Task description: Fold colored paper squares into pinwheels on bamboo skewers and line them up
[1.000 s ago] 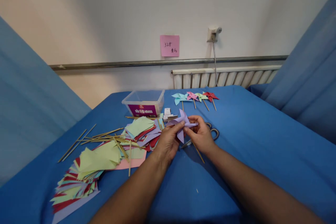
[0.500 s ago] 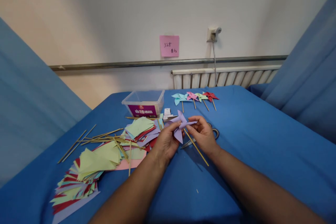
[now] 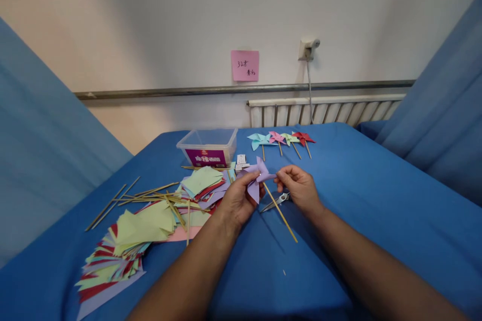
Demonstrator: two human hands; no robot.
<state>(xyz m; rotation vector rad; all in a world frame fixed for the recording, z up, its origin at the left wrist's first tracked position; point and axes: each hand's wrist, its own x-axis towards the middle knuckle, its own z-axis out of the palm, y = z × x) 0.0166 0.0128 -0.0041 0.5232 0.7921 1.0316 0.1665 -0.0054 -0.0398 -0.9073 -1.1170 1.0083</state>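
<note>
Purple pinwheel [image 3: 258, 179] up above the blue counter [image 3: 357, 195], its stick [image 3: 280, 213] slanting down. Left hand [image 3: 238, 199] fingers pinch the paper; right hand [image 3: 299, 189] fingers are curled just beside a blade tip, hold unclear. Scissors [image 3: 275, 201] lie beneath, paper squares [image 3: 150, 220] left, finished pinwheels [image 3: 280, 139] beyond.

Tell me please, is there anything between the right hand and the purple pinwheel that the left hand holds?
Nothing visible. The left hand grips the purple pinwheel with its stick, and the right hand hovers beside it across an open gap. The scissors lie lower, on the blue cloth.
</note>
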